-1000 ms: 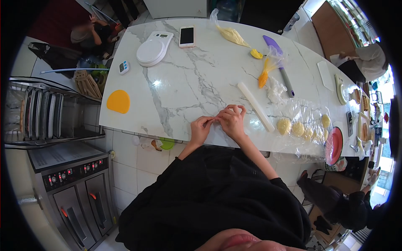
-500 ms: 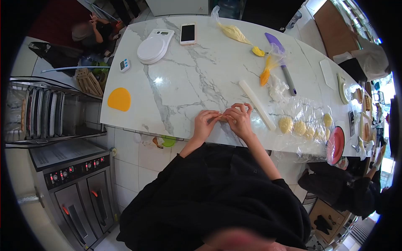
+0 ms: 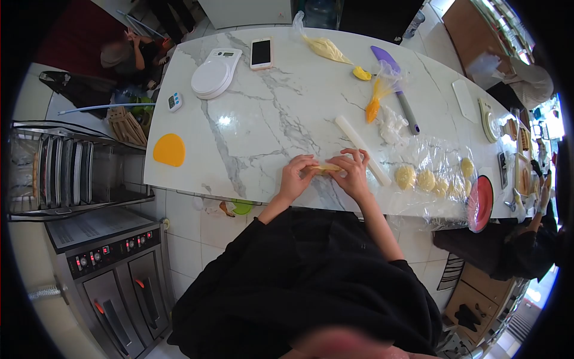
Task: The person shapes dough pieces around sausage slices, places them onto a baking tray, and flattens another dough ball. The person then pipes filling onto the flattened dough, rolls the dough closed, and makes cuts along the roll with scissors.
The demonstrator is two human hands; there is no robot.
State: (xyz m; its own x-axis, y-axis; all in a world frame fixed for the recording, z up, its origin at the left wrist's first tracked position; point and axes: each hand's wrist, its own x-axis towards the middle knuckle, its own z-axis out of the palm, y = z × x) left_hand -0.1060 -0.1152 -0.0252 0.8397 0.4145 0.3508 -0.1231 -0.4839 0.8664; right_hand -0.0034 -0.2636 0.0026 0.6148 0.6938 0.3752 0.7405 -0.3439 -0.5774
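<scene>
Between my two hands is a small elongated piece of pale yellow dough (image 3: 326,168), just above or on the marble tabletop near its front edge. My left hand (image 3: 296,176) pinches its left end. At the right end, my right hand (image 3: 353,172) grips it with thumb and fingers. A white rolling pin (image 3: 362,149) lies slantwise just beyond my right hand. Further right, several round dough balls (image 3: 405,178) sit under a clear plastic sheet (image 3: 439,158).
Piping bags of yellow filling (image 3: 327,48) and orange filling (image 3: 374,107) lie near a purple spatula (image 3: 385,57). A yellow scraper (image 3: 170,150), timer (image 3: 174,102), scale (image 3: 213,78) and phone (image 3: 261,53) are leftward. A red bowl (image 3: 482,203) stands right; another person (image 3: 526,248) is beyond.
My hands have moved slightly apart, and more of the dough piece now shows between them. The camera view has shifted a little.
</scene>
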